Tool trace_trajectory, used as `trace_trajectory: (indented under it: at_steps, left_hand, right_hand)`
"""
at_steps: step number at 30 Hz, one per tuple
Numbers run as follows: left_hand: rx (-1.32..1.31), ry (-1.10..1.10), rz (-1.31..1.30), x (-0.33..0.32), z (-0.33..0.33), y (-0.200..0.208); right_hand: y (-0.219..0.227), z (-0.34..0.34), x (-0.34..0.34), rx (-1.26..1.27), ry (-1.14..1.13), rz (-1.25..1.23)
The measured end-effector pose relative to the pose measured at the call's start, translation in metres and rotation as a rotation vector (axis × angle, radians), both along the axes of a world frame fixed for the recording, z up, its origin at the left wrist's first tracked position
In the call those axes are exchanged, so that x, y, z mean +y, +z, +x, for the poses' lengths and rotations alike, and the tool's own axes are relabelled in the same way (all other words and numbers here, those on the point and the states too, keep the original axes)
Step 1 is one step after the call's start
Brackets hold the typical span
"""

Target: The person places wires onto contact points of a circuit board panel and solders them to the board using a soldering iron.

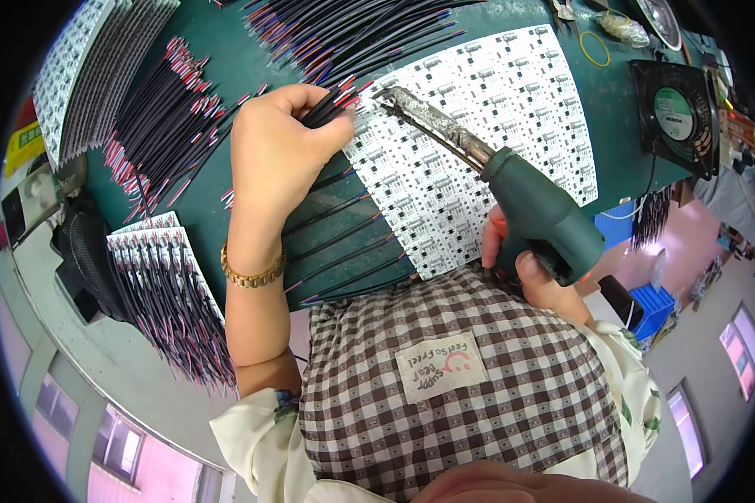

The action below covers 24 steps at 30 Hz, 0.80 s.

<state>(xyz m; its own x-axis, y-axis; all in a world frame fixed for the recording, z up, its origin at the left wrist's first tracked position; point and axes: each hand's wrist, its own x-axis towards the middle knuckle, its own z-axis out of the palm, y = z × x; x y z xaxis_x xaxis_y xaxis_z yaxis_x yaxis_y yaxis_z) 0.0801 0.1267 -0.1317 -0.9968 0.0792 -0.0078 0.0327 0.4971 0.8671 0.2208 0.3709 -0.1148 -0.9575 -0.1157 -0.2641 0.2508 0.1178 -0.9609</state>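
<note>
My left hand [278, 142] is closed around a small bundle of black wires [331, 107] whose stripped ends show red and white. These ends sit at the upper left corner of a white circuit board panel [512, 109] covered with rows of small black parts. In my right hand [549, 289] is a dark green pistol-shaped soldering iron [545, 205], its grip partly hidden behind the body. The iron's worn metal tip reaches up to the panel's corner, close to the wire ends. Several dark wires [335, 243] extend from the panel's left edge toward my left forearm.
Loose black wires [155, 117] lie in a pile at left, and more [352, 33] lie at the top. Stacked panels [75, 75] stand far left. Wired boards [168, 277] lie by my left arm. A black fan [675, 113] stands at right on the green table [617, 159].
</note>
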Motion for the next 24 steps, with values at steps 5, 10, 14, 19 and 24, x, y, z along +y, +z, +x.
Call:
trace_trajectory:
  at_steps: [5, 10, 14, 19, 24]
  left_hand:
    - [-0.002, -0.005, 0.006, 0.001, -0.001, 0.0]
    - [0.007, -0.009, -0.03, 0.001, 0.0, -0.001]
    - [0.016, 0.014, -0.05, 0.001, 0.002, -0.001]
    - [0.023, 0.019, -0.035, 0.002, 0.002, -0.002]
    - [0.0, -0.003, -0.026, 0.0, 0.0, -0.002]
  right_hand:
    - [-0.001, -0.003, 0.0, 0.01, 0.028, 0.035]
    - [0.003, -0.007, -0.005, 0.001, 0.035, 0.067]
    - [-0.004, -0.003, -0.002, 0.016, 0.018, -0.08]
    - [-0.008, -0.001, 0.004, 0.101, 0.076, -0.21]
    - [-0.001, -0.001, 0.001, 0.067, 0.072, -0.094]
